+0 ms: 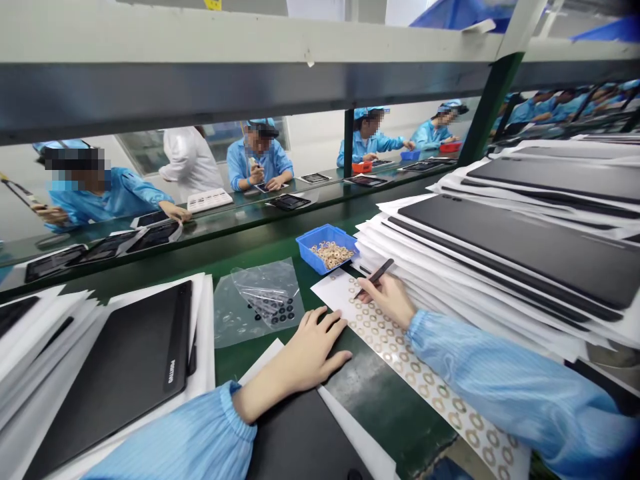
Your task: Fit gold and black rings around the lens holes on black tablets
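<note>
My right hand [391, 300] grips a pair of dark tweezers [381, 269], their tips low over a long white sheet [400, 357] covered with rows of tan ring stickers. My left hand [311, 350] lies palm down with fingers spread, its fingertips by the sheet's left edge. Under my left wrist is a black tablet [305, 443] on white paper. A clear plastic bag [227, 313] with black round pieces rests beyond my left hand. Past the sheet's far end stands a blue tray [313, 259] of small tan rings.
Tall stacks of black tablets [515, 253] interleaved with white paper rise at right. Another stack with a black tablet [120, 367] stands at left. Beyond a ledge, co-workers in blue [260, 160] handle devices. A shelf beam [250, 87] crosses overhead, with a green post [493, 110].
</note>
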The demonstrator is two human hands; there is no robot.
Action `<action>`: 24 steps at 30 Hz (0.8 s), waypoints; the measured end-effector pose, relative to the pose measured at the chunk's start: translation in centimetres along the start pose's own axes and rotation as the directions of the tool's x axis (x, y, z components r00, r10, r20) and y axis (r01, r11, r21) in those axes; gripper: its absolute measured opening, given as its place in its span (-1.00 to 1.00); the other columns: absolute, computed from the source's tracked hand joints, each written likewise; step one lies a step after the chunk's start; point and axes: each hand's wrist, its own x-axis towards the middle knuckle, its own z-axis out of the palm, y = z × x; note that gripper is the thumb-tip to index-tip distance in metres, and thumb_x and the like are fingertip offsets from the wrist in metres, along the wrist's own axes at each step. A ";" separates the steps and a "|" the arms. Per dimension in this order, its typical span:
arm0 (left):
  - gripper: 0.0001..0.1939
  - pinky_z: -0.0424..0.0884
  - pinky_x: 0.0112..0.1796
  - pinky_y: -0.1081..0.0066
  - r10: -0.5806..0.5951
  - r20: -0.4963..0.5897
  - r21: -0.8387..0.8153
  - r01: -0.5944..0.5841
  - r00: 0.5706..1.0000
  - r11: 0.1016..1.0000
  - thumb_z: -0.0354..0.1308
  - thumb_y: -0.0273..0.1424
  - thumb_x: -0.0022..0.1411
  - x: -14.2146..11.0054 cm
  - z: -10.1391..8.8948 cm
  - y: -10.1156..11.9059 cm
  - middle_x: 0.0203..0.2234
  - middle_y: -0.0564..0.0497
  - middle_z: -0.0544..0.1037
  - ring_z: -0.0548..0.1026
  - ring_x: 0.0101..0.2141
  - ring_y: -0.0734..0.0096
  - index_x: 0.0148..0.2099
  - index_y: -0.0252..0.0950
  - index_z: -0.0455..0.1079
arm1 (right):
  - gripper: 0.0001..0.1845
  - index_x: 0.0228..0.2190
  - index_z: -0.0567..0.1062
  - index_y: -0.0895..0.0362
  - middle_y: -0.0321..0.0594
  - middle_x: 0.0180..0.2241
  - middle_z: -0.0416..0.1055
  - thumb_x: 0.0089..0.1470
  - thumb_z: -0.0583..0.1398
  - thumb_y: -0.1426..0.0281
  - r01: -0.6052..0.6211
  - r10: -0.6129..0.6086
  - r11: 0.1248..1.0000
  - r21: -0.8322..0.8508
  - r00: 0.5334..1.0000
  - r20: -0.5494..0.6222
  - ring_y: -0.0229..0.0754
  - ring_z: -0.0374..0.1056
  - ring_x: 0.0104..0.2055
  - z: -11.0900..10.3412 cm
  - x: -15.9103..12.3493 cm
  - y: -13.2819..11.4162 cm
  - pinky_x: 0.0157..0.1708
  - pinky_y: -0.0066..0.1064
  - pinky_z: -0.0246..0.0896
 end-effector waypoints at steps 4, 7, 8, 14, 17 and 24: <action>-0.51 0.21 0.07 0.04 0.015 -0.020 0.020 -0.015 1.000 1.000 -0.02 -0.20 0.31 0.2 0.2 -0.1 0.13 -0.17 0.28 0.19 0.11 0.04 0.19 -0.36 0.18 | -0.66 -0.48 0.39 0.16 -0.18 -0.61 0.48 -0.02 0.23 0.13 0.006 -0.007 0.999 0.031 1.000 0.024 -0.14 0.44 -0.58 0.1 0.4 -0.2 -0.53 -0.37 0.37; -0.53 0.21 0.06 0.06 0.001 -0.026 0.023 0.000 1.000 1.000 -0.01 -0.20 0.31 0.2 0.3 -0.1 0.10 -0.19 0.32 0.21 0.08 0.03 0.15 -0.39 0.22 | -0.59 -0.49 0.37 0.16 -0.23 -0.63 0.45 -0.04 0.21 0.04 -0.010 0.004 0.997 0.076 0.997 0.080 -0.20 0.41 -0.59 0.0 -0.8 -2.2 -0.55 -0.40 0.36; -0.53 0.21 0.06 0.04 -0.012 -0.026 0.020 0.012 1.000 1.000 -0.01 -0.20 0.31 0.3 0.4 -0.2 0.09 -0.21 0.32 0.22 0.07 0.01 0.14 -0.41 0.23 | -0.57 -0.50 0.36 0.16 -0.25 -0.63 0.43 -0.06 0.21 0.02 -0.021 0.011 0.996 0.090 0.994 0.111 -0.21 0.40 -0.59 -0.1 -1.6 -3.3 -0.55 -0.42 0.36; -0.54 0.10 0.11 0.01 -0.074 -0.009 -0.021 0.074 0.997 0.997 -0.02 -0.25 0.32 0.2 0.2 -1.3 0.12 -0.27 0.26 0.14 0.12 -0.05 0.14 -0.47 0.21 | -0.64 -0.48 0.34 0.13 -0.32 -0.67 0.41 -0.08 0.25 0.10 -0.215 0.136 0.970 0.116 0.869 0.475 -0.25 0.38 -0.65 -0.2 -9.7 -9.3 -0.64 -0.48 0.32; -0.56 0.08 0.14 0.06 -0.065 -0.022 -0.041 0.064 0.998 0.997 -0.05 -0.31 0.34 -1.2 -0.9 -0.6 0.15 -0.26 0.20 0.09 0.16 0.04 0.17 -0.45 0.16 | -0.70 -0.45 0.29 0.11 -0.35 -0.68 0.39 0.01 0.18 0.14 -0.356 0.244 0.928 0.110 0.803 0.544 -0.26 0.37 -0.66 0.4 -13.7 -9.1 -0.66 -0.48 0.32; -0.75 0.28 0.08 0.33 -0.029 -0.042 -0.300 0.015 0.999 0.954 -0.09 -0.49 0.35 -9.9 -3.2 4.7 -0.01 -0.17 0.34 0.25 0.08 0.32 0.04 -0.37 0.25 | -0.64 -0.44 0.23 0.12 -0.38 -0.70 0.35 0.11 0.08 0.07 -0.414 0.298 0.871 0.265 0.874 0.384 -0.30 0.32 -0.71 1.9 -17.3 -6.3 -0.67 -0.48 0.31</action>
